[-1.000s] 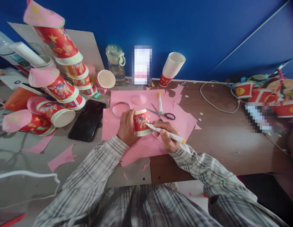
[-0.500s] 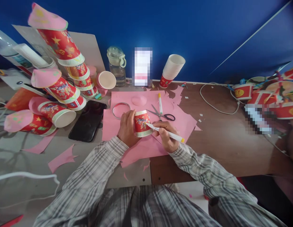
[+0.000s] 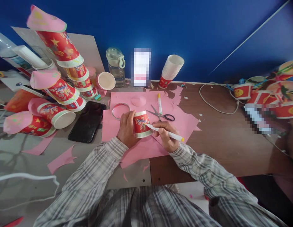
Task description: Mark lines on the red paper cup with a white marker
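My left hand (image 3: 126, 128) is closed around the left side of a red printed paper cup (image 3: 141, 123), which is upside down with its white rim toward me. In my right hand (image 3: 167, 135) is a white marker (image 3: 171, 135) with a yellow end, its tip touching the cup's printed picture. Beneath both hands lie pink paper sheets (image 3: 137, 153). Just beyond the cup are scissors (image 3: 160, 115) with dark handles, a second marker (image 3: 160, 104), a roll of tape (image 3: 121, 111) and a round pink paper piece (image 3: 138, 101).
Paper-cup rockets (image 3: 60, 44) with pink cones stand and lie at left, by a black phone (image 3: 87, 121). A water bottle (image 3: 115, 67), a lit phone (image 3: 141, 67) and a cup stack (image 3: 171, 71) line the blue wall. Cup crafts (image 3: 265, 94) and a cable (image 3: 215, 109) are at right.
Both hands keep nearly the same place on the cup. The marker tip stays on the picture, with at most a tiny shift, and the whole view has drifted slightly.
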Available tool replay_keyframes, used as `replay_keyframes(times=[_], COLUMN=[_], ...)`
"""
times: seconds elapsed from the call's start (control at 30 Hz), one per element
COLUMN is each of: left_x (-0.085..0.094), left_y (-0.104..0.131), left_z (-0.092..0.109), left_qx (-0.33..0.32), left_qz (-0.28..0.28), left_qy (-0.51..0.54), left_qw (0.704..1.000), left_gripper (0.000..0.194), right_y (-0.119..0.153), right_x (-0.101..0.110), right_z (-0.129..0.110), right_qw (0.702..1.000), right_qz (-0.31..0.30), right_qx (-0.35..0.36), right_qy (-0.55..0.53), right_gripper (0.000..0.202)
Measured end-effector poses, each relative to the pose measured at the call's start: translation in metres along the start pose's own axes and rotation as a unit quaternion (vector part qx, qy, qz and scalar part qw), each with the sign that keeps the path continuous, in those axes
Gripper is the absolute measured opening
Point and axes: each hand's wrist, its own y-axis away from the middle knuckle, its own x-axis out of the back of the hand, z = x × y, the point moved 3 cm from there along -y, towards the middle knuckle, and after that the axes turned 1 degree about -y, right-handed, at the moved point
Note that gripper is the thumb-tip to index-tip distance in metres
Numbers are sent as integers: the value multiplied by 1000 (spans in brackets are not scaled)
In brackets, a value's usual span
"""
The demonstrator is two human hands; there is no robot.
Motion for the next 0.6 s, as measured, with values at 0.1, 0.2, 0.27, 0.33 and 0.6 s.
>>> replay_keyframes(times=[0.1,0.2,0.27,0.33,0.6], left_x=[0,0,0,0,-1], left_y=[0,0,-1,-1,-1], left_z=[0,0,0,1,0], left_qx=[-1,0,2,3,3], left_qz=[-5,0,0,-4,8], left_qy=[-4,-12,-12,-10,-13], left_qw=[1000,1000,1000,1000,1000], left_gripper=[86,86,85,86,89], right_y=[0,-1,-2,-2,-2], right_x=[0,0,0,1,2], right_z=[1,-1,-1,-1,3], right_qw=[1000,1000,999,999,998], right_qz=[-6,-19,-21,-17,-21], right_qx=[4,7,7,3,-6], right_qy=[-12,-19,-26,-31,-58], right_gripper=[24,23,23,24,25])
